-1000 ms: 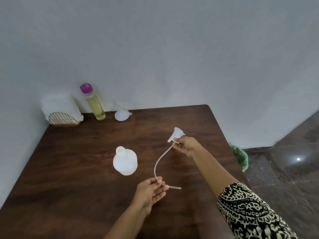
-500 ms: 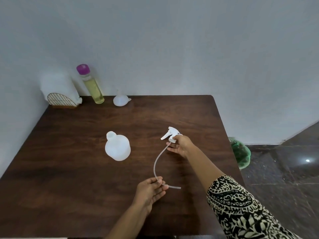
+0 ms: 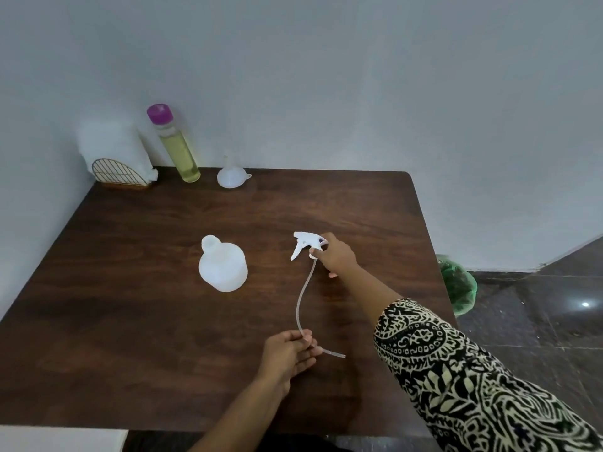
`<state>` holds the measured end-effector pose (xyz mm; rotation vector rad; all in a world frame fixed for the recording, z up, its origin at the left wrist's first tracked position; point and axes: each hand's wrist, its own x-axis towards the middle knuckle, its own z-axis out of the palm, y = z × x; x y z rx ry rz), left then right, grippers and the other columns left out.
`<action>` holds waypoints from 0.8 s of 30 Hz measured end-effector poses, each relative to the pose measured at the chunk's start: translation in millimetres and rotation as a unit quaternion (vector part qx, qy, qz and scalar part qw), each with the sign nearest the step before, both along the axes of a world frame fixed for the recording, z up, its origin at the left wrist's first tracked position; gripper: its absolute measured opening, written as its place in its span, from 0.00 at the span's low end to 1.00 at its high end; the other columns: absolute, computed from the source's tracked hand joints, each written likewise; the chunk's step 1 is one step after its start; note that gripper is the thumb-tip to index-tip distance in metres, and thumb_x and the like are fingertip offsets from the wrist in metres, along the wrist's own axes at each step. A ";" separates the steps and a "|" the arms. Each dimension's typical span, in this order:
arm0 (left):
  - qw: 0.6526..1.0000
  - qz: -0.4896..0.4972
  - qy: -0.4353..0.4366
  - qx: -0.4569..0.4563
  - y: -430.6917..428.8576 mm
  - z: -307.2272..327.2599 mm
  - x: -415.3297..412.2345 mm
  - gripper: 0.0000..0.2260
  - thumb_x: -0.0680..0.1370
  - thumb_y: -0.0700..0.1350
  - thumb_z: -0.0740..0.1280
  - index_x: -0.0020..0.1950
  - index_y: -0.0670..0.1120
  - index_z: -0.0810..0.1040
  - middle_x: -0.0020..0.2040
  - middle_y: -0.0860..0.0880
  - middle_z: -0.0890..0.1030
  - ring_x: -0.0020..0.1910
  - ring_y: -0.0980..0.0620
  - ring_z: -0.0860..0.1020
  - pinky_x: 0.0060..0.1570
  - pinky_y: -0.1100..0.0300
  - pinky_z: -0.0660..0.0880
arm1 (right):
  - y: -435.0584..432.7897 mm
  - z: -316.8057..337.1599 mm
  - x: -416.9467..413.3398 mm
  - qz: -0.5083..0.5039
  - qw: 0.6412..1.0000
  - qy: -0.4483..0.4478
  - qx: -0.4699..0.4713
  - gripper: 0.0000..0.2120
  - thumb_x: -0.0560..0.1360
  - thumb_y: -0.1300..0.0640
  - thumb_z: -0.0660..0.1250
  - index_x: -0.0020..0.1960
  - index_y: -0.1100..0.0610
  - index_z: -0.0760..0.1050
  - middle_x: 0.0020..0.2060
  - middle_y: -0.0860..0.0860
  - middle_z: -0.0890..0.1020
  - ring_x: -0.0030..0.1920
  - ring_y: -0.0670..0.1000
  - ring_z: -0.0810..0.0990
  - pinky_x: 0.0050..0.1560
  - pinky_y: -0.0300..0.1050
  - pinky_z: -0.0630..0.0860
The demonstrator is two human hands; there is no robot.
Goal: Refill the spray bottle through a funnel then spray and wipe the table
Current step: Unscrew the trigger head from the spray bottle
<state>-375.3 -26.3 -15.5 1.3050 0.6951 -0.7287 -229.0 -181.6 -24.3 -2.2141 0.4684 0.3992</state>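
Note:
The white spray bottle body [image 3: 223,267] stands uncapped in the middle of the dark wooden table [image 3: 130,305]. To its right, my right hand [image 3: 332,257] grips the white trigger spray head [image 3: 303,244]. Its long clear dip tube [image 3: 301,295] curves down toward me, and my left hand [image 3: 288,357] pinches the tube near its free end. A white funnel [image 3: 232,176] rests mouth-down at the back of the table. Beside it stands a tall bottle of yellow liquid [image 3: 177,148] with a purple cap.
A gold wire holder with white napkins [image 3: 114,158] sits in the back left corner against the wall. A green-lined bin [image 3: 456,287] stands on the floor past the table's right edge. A white surface [image 3: 58,440] shows at the bottom left.
My right hand has lowered the spray head a little toward the table. My view has tilted down, so things appear lower in frame. My left hand still holds the tube.

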 end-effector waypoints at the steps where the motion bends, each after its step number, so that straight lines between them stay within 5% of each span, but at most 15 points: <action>1: 1.000 -0.005 -0.006 0.010 0.0 -1.1 -0.9 0.04 0.79 0.35 0.65 0.50 0.40 0.79 0.40 0.44 0.84 0.37 0.51 0.84 0.35 0.61 0.79 | -0.1 1.1 0.4 0.021 1.000 0.002 -0.012 0.21 0.75 0.49 0.65 0.66 0.53 0.67 0.58 0.52 0.76 0.48 0.57 0.80 0.37 0.52 0.82; 7: 0.999 0.011 -0.020 0.034 3.8 -6.3 -1.3 0.10 0.76 0.33 0.68 0.53 0.45 0.74 0.42 0.42 0.85 0.37 0.49 0.84 0.34 0.60 0.79 | 0.1 -3.4 1.6 0.065 0.996 -0.002 -0.054 0.22 0.76 0.48 0.64 0.67 0.53 0.64 0.60 0.53 0.77 0.40 0.56 0.77 0.46 0.55 0.80; 12: 1.000 0.020 -0.002 -0.002 7.5 -8.8 2.5 0.13 0.76 0.32 0.67 0.55 0.46 0.71 0.39 0.41 0.85 0.34 0.48 0.84 0.35 0.59 0.80 | -1.6 -2.5 5.0 0.097 0.995 0.013 -0.035 0.23 0.77 0.51 0.62 0.70 0.51 0.62 0.52 0.54 0.76 0.41 0.60 0.82 0.42 0.56 0.82; 17: 0.994 -0.054 -0.057 0.080 8.3 -16.4 1.5 0.16 0.74 0.34 0.70 0.56 0.47 0.69 0.40 0.42 0.85 0.36 0.48 0.84 0.35 0.58 0.79 | -2.2 -3.9 2.7 0.094 0.995 0.004 -0.044 0.23 0.77 0.48 0.63 0.69 0.52 0.63 0.55 0.57 0.79 0.43 0.60 0.82 0.42 0.56 0.81; 24: 0.963 -0.172 -0.107 0.176 9.4 -18.7 7.9 0.08 0.76 0.44 0.71 0.46 0.44 0.72 0.33 0.45 0.83 0.30 0.49 0.83 0.28 0.60 0.76 | -6.2 -8.7 -0.9 0.074 0.997 -0.009 -0.030 0.25 0.74 0.45 0.66 0.67 0.54 0.64 0.57 0.54 0.79 0.43 0.59 0.82 0.45 0.56 0.81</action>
